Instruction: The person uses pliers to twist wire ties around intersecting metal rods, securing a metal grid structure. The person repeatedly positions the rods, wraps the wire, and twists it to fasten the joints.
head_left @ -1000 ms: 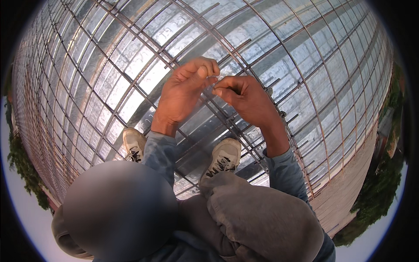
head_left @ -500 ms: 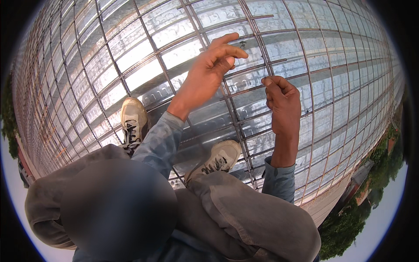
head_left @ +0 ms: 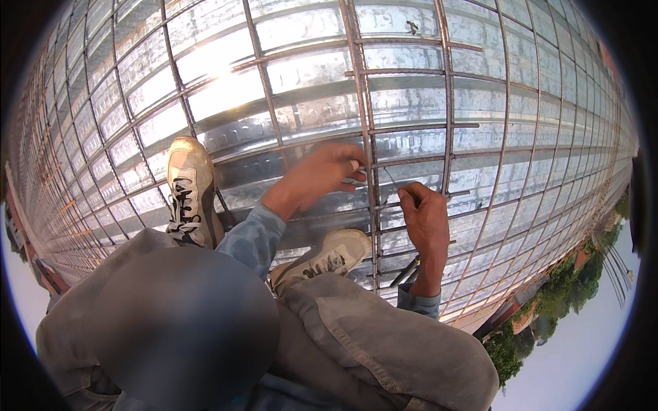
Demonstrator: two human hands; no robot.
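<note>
My right hand (head_left: 425, 216) has its thumb and index finger pinched on a thin tie wire (head_left: 390, 175). The wire slants up and left toward a crossing of the steel rebar mesh (head_left: 372, 140). At the left side of that crossing is my left hand (head_left: 329, 172), slightly blurred, its fingers apart and loosely curled. Its fingertips are close to the paired bars; whether they touch them I cannot tell. Nothing shows in that hand. Below the mesh lies shiny ribbed metal decking (head_left: 308, 113).
My left shoe (head_left: 190, 188) and right shoe (head_left: 332, 253) stand on the mesh and decking. A dark, slim object (head_left: 404, 272) shows beside my right wrist. Loose bar ends (head_left: 469, 125) stick out to the right. Trees (head_left: 548, 322) lie beyond the deck's edge.
Both hands have come nearer to my shoes along the mesh, and the view has shifted. The left hand has moved in beside the paired bars. The right hand stays pinched.
</note>
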